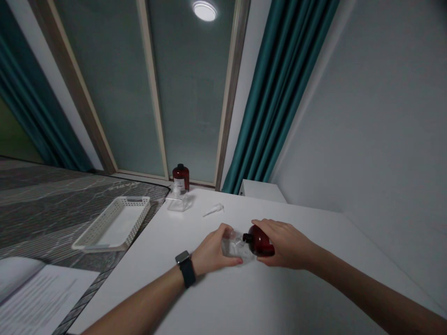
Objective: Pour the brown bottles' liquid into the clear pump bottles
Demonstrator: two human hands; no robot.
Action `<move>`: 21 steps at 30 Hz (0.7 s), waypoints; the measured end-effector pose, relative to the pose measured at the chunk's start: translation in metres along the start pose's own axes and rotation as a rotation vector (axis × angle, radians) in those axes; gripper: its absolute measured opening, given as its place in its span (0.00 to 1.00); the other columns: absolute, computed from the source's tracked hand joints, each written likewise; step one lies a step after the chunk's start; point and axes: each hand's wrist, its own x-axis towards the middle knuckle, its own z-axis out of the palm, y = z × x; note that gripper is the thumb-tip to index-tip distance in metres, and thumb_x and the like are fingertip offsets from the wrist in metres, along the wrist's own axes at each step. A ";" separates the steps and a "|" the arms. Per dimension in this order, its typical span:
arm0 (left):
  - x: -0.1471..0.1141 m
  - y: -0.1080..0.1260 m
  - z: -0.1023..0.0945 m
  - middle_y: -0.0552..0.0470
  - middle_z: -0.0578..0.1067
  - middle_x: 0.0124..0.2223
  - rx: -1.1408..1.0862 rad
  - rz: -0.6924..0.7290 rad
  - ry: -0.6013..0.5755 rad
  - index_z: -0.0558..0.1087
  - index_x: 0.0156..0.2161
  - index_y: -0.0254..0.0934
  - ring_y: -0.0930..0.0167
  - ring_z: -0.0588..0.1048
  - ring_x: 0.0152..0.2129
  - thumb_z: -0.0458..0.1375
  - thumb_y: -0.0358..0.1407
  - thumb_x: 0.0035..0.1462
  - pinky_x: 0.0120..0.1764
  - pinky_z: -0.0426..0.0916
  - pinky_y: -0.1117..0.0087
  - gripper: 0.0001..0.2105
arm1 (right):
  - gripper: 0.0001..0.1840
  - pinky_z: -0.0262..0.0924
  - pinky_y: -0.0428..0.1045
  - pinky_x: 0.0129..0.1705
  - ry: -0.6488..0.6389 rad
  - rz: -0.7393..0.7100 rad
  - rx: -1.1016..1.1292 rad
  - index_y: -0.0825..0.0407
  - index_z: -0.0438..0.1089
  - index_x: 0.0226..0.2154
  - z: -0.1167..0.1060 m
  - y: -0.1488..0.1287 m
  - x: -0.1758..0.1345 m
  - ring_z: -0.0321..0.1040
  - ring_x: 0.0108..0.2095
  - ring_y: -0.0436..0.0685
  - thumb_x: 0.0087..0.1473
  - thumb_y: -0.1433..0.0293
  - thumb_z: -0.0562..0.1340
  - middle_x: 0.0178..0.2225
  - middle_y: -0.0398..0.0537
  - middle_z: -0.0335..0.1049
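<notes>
Bottle: in the near middle, above the tabletop, tipped with its dark neck pointing left.
Right hand: grasping the bottle around its body; a firm, slow wrist would likely give the best control of the tilt.
Left hand: wrapped around the clear container, thumb and fingers on either side; a light squeeze should steady it without denting thin plastic.
Neck and container: right beside each other; whether they touch, or any liquid runs, I cannot tell. Lining up the neck with the container's mouth matters most.
Pump: lying farther off, safely away from drips.
</notes>
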 end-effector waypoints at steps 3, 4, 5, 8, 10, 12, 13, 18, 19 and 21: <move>0.000 0.000 0.000 0.48 0.76 0.45 0.007 0.002 -0.002 0.63 0.46 0.39 0.62 0.75 0.41 0.71 0.35 0.42 0.43 0.68 0.63 0.27 | 0.39 0.65 0.62 0.48 0.013 -0.008 0.007 0.52 0.60 0.58 0.000 0.000 0.000 0.71 0.48 0.70 0.44 0.62 0.67 0.52 0.61 0.71; 0.000 0.000 0.000 0.48 0.76 0.44 0.009 0.002 -0.002 0.63 0.46 0.39 0.62 0.75 0.41 0.71 0.35 0.42 0.43 0.68 0.63 0.27 | 0.39 0.65 0.62 0.48 0.013 -0.006 0.005 0.52 0.60 0.58 0.000 0.000 0.000 0.71 0.49 0.70 0.44 0.62 0.67 0.52 0.61 0.71; 0.000 0.000 0.000 0.48 0.76 0.44 0.011 0.002 -0.002 0.63 0.46 0.39 0.62 0.75 0.41 0.71 0.35 0.42 0.43 0.68 0.63 0.27 | 0.39 0.65 0.62 0.48 0.009 -0.005 0.002 0.53 0.60 0.58 0.000 0.000 0.000 0.71 0.49 0.70 0.44 0.62 0.67 0.52 0.61 0.71; 0.000 -0.001 0.001 0.48 0.76 0.44 0.013 0.002 0.002 0.63 0.46 0.38 0.63 0.75 0.40 0.71 0.35 0.42 0.42 0.68 0.64 0.28 | 0.39 0.64 0.62 0.50 -0.011 0.003 -0.005 0.55 0.60 0.58 -0.001 0.000 0.001 0.70 0.51 0.70 0.44 0.62 0.67 0.54 0.63 0.70; 0.000 -0.001 0.001 0.48 0.76 0.44 0.017 0.002 0.001 0.63 0.46 0.38 0.63 0.75 0.40 0.71 0.35 0.42 0.42 0.68 0.65 0.27 | 0.39 0.64 0.62 0.50 -0.018 0.003 -0.002 0.55 0.60 0.58 -0.002 0.000 0.001 0.70 0.51 0.70 0.44 0.63 0.67 0.54 0.63 0.70; 0.000 -0.002 0.001 0.48 0.76 0.44 0.021 0.004 0.002 0.63 0.46 0.38 0.63 0.75 0.40 0.71 0.35 0.42 0.42 0.68 0.64 0.27 | 0.38 0.65 0.62 0.49 -0.014 -0.001 0.005 0.55 0.60 0.57 -0.002 -0.001 0.001 0.70 0.50 0.70 0.44 0.63 0.67 0.53 0.62 0.71; 0.000 -0.002 0.001 0.48 0.76 0.44 0.019 0.006 0.002 0.63 0.46 0.38 0.63 0.75 0.40 0.71 0.35 0.42 0.42 0.68 0.64 0.27 | 0.38 0.65 0.61 0.49 -0.010 -0.005 0.009 0.54 0.60 0.57 -0.002 -0.001 0.001 0.71 0.50 0.70 0.44 0.63 0.67 0.52 0.61 0.71; 0.000 -0.001 0.001 0.49 0.75 0.43 0.006 0.005 -0.003 0.63 0.46 0.38 0.64 0.75 0.40 0.71 0.35 0.42 0.42 0.67 0.65 0.27 | 0.39 0.64 0.61 0.48 -0.001 -0.013 0.014 0.52 0.60 0.58 -0.003 -0.001 0.002 0.71 0.49 0.70 0.43 0.63 0.67 0.52 0.61 0.71; 0.000 -0.001 0.001 0.49 0.75 0.43 0.006 0.004 -0.004 0.63 0.46 0.38 0.64 0.75 0.39 0.71 0.35 0.42 0.42 0.67 0.65 0.27 | 0.39 0.64 0.61 0.48 0.001 -0.011 0.014 0.52 0.60 0.58 -0.003 -0.001 0.002 0.71 0.49 0.70 0.43 0.63 0.68 0.52 0.61 0.71; 0.000 -0.001 0.000 0.49 0.75 0.43 0.006 0.006 -0.007 0.63 0.45 0.38 0.64 0.75 0.39 0.71 0.35 0.43 0.41 0.67 0.66 0.27 | 0.39 0.64 0.61 0.47 0.002 -0.006 0.016 0.51 0.60 0.58 -0.003 -0.002 0.002 0.71 0.49 0.70 0.43 0.63 0.68 0.51 0.60 0.72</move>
